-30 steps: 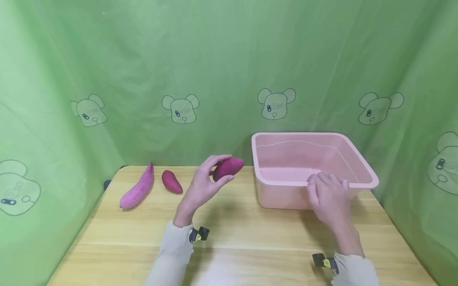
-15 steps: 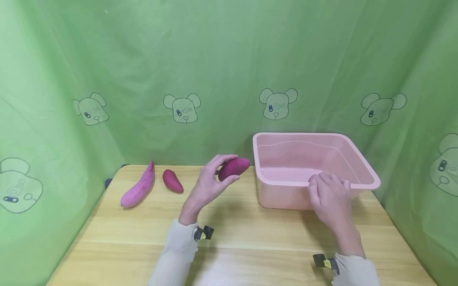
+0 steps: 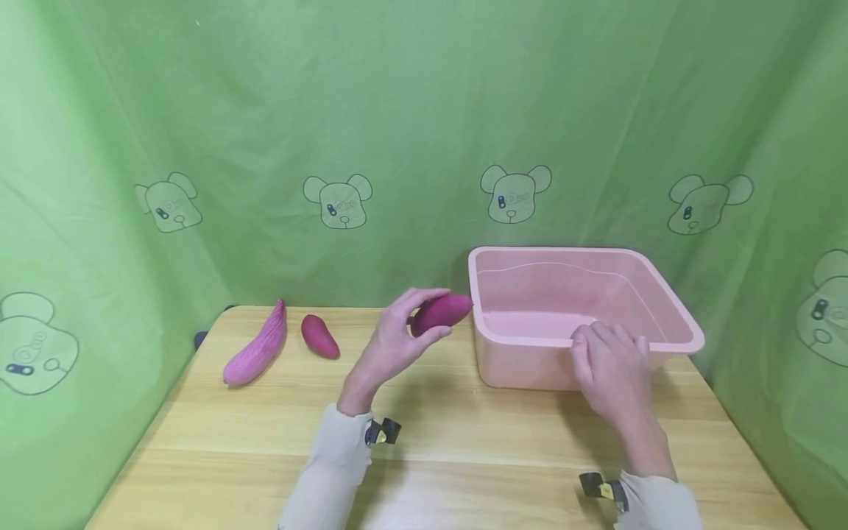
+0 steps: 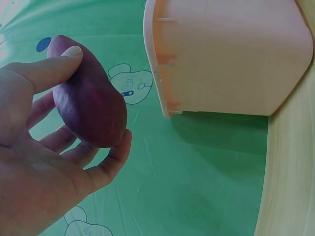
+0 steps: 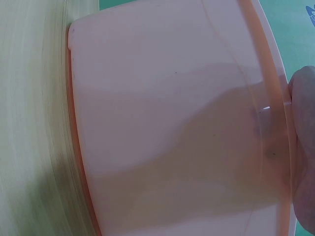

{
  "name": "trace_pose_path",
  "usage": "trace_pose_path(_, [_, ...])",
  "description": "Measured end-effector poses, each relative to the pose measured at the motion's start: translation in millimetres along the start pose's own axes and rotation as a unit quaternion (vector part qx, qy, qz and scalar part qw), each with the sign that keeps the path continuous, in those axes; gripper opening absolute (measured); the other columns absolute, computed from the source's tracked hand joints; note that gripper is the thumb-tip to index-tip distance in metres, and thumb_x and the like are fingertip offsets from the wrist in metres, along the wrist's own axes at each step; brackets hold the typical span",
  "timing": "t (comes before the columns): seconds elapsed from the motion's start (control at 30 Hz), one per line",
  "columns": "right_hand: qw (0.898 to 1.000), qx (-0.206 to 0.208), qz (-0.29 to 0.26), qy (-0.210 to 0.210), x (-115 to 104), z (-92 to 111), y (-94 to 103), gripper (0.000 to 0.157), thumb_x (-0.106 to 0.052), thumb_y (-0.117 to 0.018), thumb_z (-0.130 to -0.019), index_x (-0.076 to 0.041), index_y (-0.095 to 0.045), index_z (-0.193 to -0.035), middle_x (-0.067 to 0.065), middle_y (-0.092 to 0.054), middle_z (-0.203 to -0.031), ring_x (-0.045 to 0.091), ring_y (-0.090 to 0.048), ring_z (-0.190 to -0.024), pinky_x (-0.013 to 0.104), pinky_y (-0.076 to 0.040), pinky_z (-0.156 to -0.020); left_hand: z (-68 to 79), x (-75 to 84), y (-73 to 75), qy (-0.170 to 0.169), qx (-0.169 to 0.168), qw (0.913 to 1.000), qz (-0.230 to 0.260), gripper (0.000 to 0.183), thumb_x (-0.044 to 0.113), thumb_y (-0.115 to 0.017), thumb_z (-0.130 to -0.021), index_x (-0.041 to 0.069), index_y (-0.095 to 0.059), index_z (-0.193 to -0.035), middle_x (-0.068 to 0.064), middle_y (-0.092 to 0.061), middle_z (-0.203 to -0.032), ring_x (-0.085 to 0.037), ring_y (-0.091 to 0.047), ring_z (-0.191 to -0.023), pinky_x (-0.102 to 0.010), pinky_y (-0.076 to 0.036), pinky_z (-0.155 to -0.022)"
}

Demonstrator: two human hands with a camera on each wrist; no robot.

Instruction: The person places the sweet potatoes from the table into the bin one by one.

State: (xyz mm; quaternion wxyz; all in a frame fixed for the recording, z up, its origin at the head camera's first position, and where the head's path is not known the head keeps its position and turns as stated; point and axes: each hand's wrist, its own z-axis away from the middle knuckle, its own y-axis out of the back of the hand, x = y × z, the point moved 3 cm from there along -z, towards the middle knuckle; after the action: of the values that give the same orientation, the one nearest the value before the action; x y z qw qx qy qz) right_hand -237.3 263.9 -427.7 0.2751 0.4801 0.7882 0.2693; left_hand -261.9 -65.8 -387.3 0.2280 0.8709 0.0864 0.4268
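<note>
My left hand (image 3: 391,338) holds a purple sweet potato (image 4: 88,96) above the table, thumb on one side and fingers curled on the other. In the head view the sweet potato's tip overlaps the left rim of the pink plastic tub (image 3: 523,364). With curled fingers, my right hand (image 3: 611,368) grips the tub's front rim. Only part of that hand shows at the edge of the right wrist view, beside the tub's outer wall (image 5: 162,108). The visible inside of the tub holds nothing.
At the table's back left lie a smaller purple-red sweet potato (image 3: 320,336) and a long, ridged pink-purple vegetable (image 3: 257,346) with a tapered end. A green curtain (image 3: 411,132) with bear-head prints hangs behind and on both sides of the wooden table (image 3: 464,442).
My left hand has carried the sweet potato rightward, up to the tub's left rim. My right hand stays on the front rim, and the tub keeps its place.
</note>
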Motion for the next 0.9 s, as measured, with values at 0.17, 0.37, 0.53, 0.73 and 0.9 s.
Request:
trace_pose_path(0.17, [1.000, -0.019, 0.005, -0.007, 0, -1, -0.8, 0.027, -0.020, -0.042, -0.104, -0.011, -0.060, -0.087, 0.007, -0.061, -0.084, 0.033, -0.052, -0.085, 0.052, -0.032, -0.075, -1.5, 1.2, -0.8, -0.006, -0.001, 1.0000, 0.001, 0.055, 0.015, -0.083, -0.088, 0.013, -0.063, -0.139, -0.002, -0.064, -0.126, -0.014, -0.061, -0.109, -0.031, -0.059, -0.083])
trace_pose_path(0.37, [1.000, -0.012, 0.003, -0.004, 1, 1, -0.6, 0.028, -0.021, -0.041, -0.104, -0.011, -0.059, -0.086, 0.007, -0.059, -0.081, 0.032, -0.050, -0.082, 0.052, -0.033, -0.078, -2.8, 3.4, -5.8, -0.013, -0.003, 0.9999, -0.004, 0.054, 0.015, -0.083, -0.088, 0.015, -0.063, -0.138, -0.003, -0.065, -0.126, -0.015, -0.062, -0.108, -0.029, -0.059, -0.083])
trace_pose_path(0.53, [1.000, -0.003, 0.005, 0.001, 3, 1, -0.2, 0.028, -0.021, -0.040, -0.104, -0.011, -0.059, -0.086, 0.007, -0.059, -0.081, 0.032, -0.050, -0.081, 0.052, -0.034, -0.078, -4.7, 6.9, -9.9, -0.011, -0.011, 0.9999, -0.003, 0.053, 0.016, -0.082, -0.089, 0.014, -0.063, -0.138, -0.004, -0.065, -0.126, -0.017, -0.061, -0.110, -0.030, -0.058, -0.086])
trace_pose_path(0.73, [1.000, 0.001, 0.006, 0.005, 3, 1, -1.4, 0.028, -0.021, -0.040, -0.103, -0.011, -0.059, -0.086, 0.008, -0.059, -0.080, 0.032, -0.050, -0.079, 0.051, -0.034, -0.076, -9.1, 11.9, -13.7, -0.018, -0.016, 0.9997, -0.003, 0.054, 0.015, -0.082, -0.089, 0.017, -0.063, -0.139, -0.002, -0.064, -0.127, -0.016, -0.061, -0.113, -0.032, -0.056, -0.093])
trace_pose_path(0.9, [1.000, 0.005, 0.008, 0.005, 3, 1, -2.0, 0.029, -0.021, -0.040, -0.103, -0.010, -0.060, -0.086, 0.009, -0.060, -0.081, 0.033, -0.051, -0.079, 0.051, -0.033, -0.074, -12.5, 14.8, -18.0, -0.027, -0.026, 0.9993, -0.009, 0.053, 0.014, -0.082, -0.089, 0.013, -0.063, -0.138, -0.004, -0.065, -0.128, -0.016, -0.061, -0.115, -0.031, -0.054, -0.096])
